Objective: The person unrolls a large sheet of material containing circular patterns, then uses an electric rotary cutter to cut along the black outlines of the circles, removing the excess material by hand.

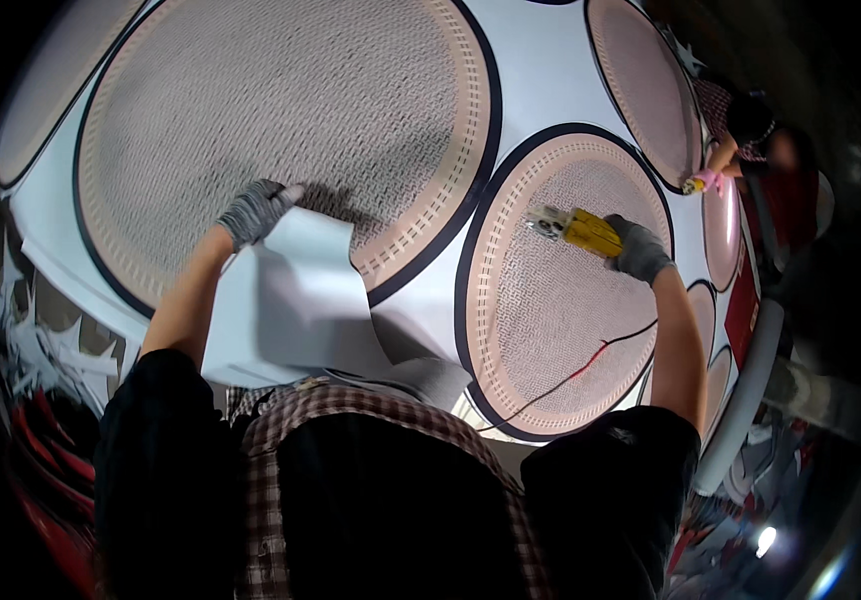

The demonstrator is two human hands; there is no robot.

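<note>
My left hand, in a grey glove, pinches the lifted edge of a white fabric strip that curls up from the sheet beside a large round patterned mat. My right hand, also grey-gloved, grips a yellow electric cutting tool whose metal tip rests on the inner border of a smaller round patterned mat. A red and black cord runs from the tool back across that mat toward me.
The white sheet carries several round mat prints with dark rims. Another person at the far right works with a yellow tool in a pink-gloved hand. White offcuts lie at the left table edge.
</note>
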